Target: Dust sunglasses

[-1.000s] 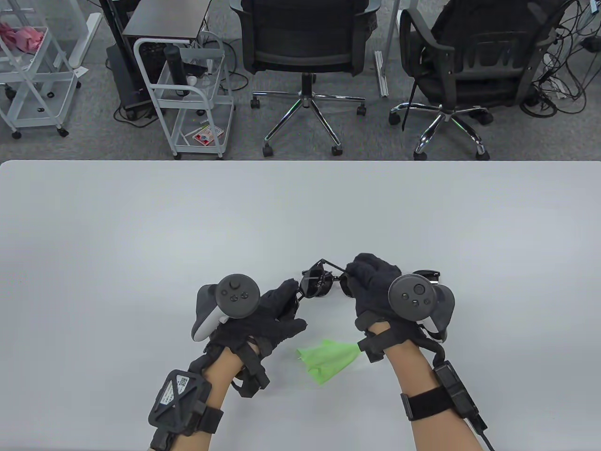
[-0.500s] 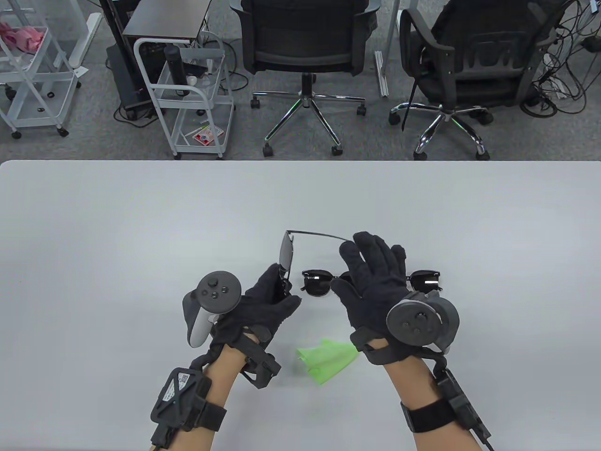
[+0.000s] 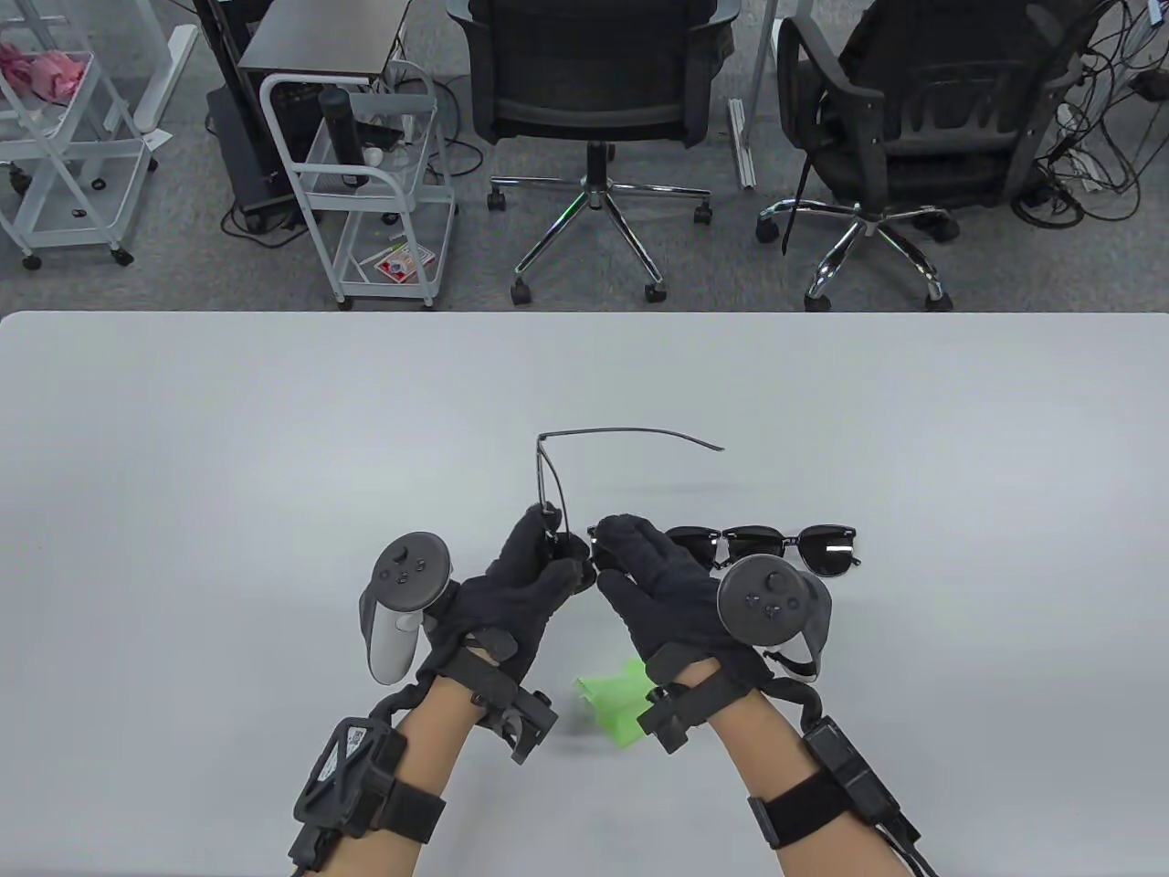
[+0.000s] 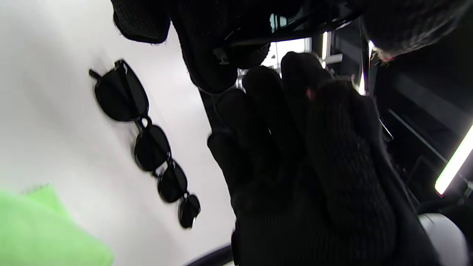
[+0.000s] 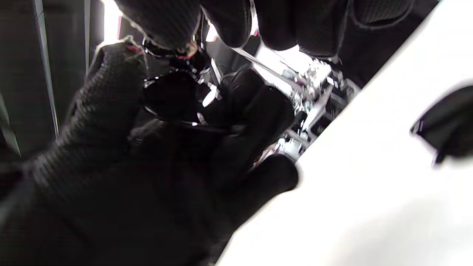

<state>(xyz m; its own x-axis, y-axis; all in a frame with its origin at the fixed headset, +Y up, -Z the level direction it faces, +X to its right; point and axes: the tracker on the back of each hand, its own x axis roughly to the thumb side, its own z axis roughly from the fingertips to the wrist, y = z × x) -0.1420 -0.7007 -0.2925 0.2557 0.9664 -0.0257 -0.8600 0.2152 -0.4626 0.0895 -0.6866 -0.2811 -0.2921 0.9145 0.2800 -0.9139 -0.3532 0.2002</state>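
Wire-framed sunglasses [image 3: 551,493] are pinched by left hand [image 3: 511,594] and right hand [image 3: 653,585], lifted with one temple unfolded, likely for wiping with the green cloth [image 3: 612,703].

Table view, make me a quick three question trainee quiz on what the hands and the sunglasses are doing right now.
1. True or false: the green cloth lies on the table, in neither hand.
2. How many pairs of sunglasses lie on the table, not counting the held pair?
3. Which hand grips the held pair? A left hand only; B right hand only; C both.

Key: 1 true. 2 two, side by side. 3 C: both hands meet at its near end, one thin temple arm unfolded.
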